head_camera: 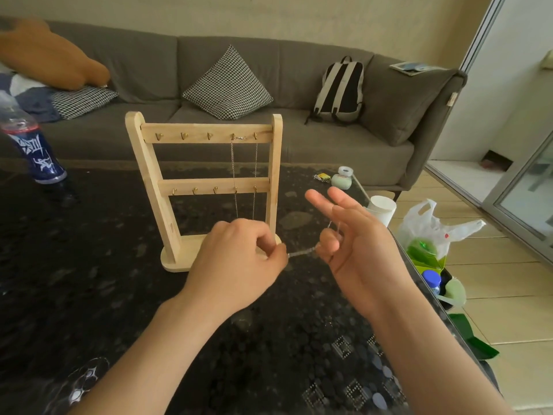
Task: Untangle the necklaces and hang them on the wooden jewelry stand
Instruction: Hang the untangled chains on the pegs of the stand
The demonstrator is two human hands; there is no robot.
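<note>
Just in front of the wooden jewelry stand, low over the dark table, a short run of silver chain is drawn taut between both hands. The left hand pinches one end between thumb and curled forefinger. The right hand grips the other end with thumb and a bent finger, two fingers splayed straight. A hung necklace drapes from the two right-most hooks of the top bar, so the step in hand looks like untangling a further piece. Next, I judge, it must be opened out and lifted to a free hook further left, clear of that one. A bottle stands far left, and a paper cup and plastic bag sit off to the right, none in the way
</note>
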